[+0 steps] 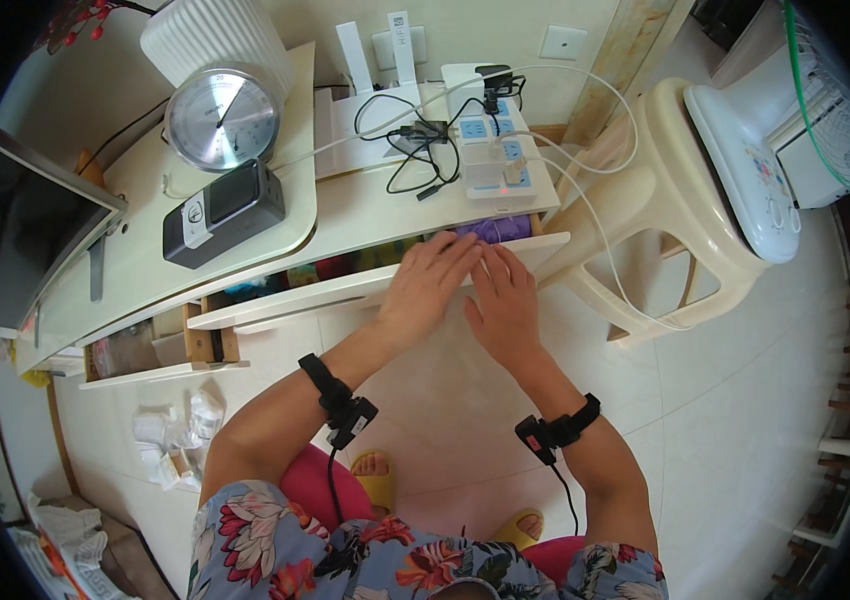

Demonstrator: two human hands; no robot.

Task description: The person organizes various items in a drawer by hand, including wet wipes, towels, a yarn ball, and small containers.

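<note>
A white drawer (305, 298) of the cabinet is pulled partly out, with colourful items and a purple plastic bag (496, 228) inside. My left hand (431, 277) rests over the drawer's front edge, its fingertips at the bag. Beside it, nearly touching, my right hand (501, 300) has its fingertips at the same front edge near the bag. What the fingertips touch inside is partly hidden. Above them on the cabinet top lie a power strip (491, 161) with plugs, tangled black cables (432, 157) and a white router (365, 124).
A dial thermometer (222, 120) and a dark grey box-shaped device (224, 214) stand on the left cabinet top. A second drawer (162, 371) is out at lower left. A cream plastic stool (635, 195) stands at right, a white cable (608, 255) hanging beside it. Plastic-wrapped things (177, 439) lie on the floor.
</note>
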